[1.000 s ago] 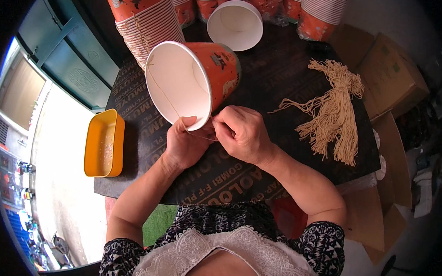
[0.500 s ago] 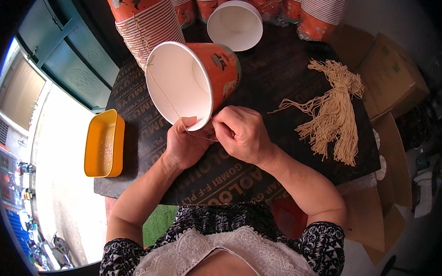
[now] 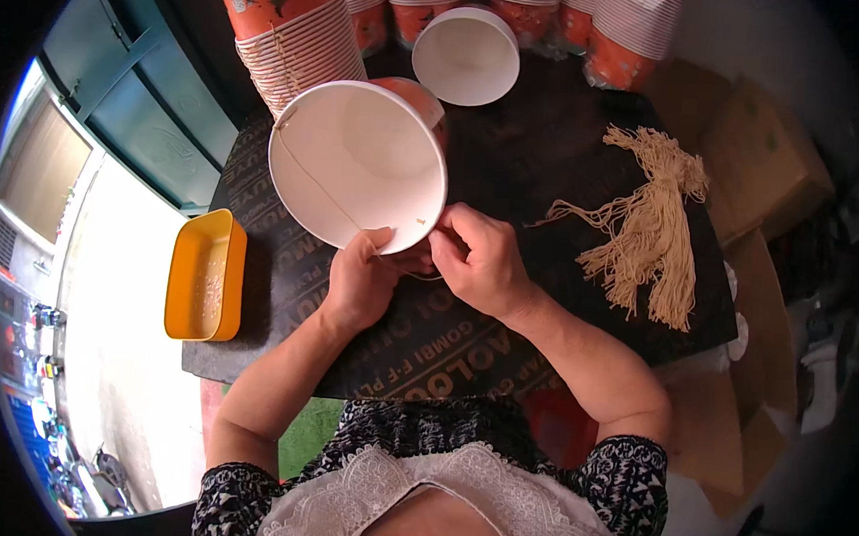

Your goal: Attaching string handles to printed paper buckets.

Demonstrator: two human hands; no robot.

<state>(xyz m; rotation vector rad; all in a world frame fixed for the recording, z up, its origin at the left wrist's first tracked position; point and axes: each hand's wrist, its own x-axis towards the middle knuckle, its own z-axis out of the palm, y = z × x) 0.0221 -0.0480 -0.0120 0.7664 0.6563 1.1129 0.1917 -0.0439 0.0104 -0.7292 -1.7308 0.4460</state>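
Between table (image 3: 562,303) left edge and middle: paper bucket (image 3: 358,159), tilted.
Left hand (image 3: 362,279) clamps near rim, thumb inside; bucket likely light, stiff, dentable, best held by rim. Right hand (image 3: 482,266) pinches beside rim, can't tell what.

My left hand (image 3: 362,282) at nine o'clock, thumb (image 3: 373,238) extended, my right hand (image 3: 485,263) at three, fingers (image 3: 472,226) curled, forearms (image 3: 279,381) slanted inward

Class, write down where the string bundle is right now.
In the head view, the string bundle lies on the right side of the dark table, between the right hand and the cardboard box.
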